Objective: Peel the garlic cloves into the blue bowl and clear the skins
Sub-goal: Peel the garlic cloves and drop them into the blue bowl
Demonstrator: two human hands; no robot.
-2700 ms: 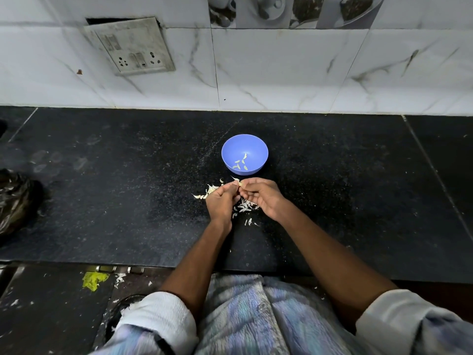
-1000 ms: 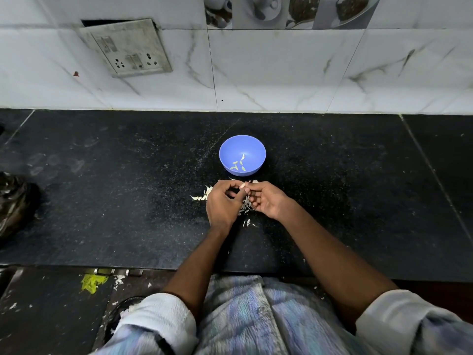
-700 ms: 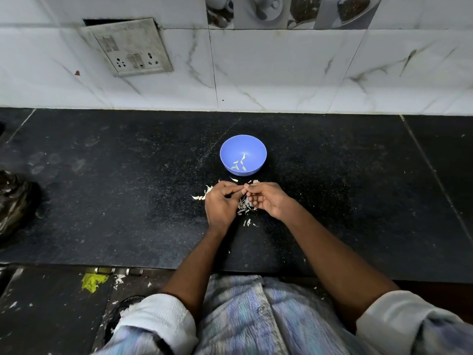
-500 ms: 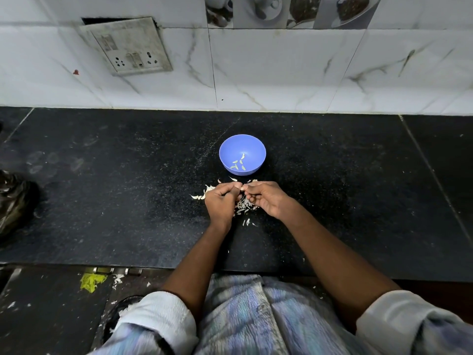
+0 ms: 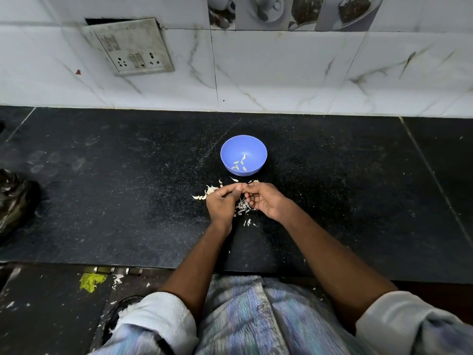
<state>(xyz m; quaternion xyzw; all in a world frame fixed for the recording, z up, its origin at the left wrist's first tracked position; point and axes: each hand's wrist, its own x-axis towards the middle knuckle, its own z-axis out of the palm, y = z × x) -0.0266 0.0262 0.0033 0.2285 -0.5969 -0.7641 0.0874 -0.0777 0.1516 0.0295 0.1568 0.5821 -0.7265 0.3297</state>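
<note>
The blue bowl (image 5: 243,155) stands on the black counter (image 5: 128,196) and holds several peeled garlic cloves (image 5: 240,165). Just in front of it my left hand (image 5: 222,203) and my right hand (image 5: 265,201) meet fingertip to fingertip, both with curled fingers pinching a small garlic clove that is almost wholly hidden between them. Loose white garlic skins (image 5: 243,207) lie scattered on the counter under and around my hands, with a small heap to the left (image 5: 204,193).
A black plastic bag (image 5: 15,201) lies at the counter's left edge. A switch and socket plate (image 5: 130,47) hangs on the tiled wall behind. The counter's front edge runs just before my lap; the floor below shows scraps.
My hands have stayed in the same place in front of the bowl, their fingers shifting slightly on the clove. The bowl and skins have not moved.
</note>
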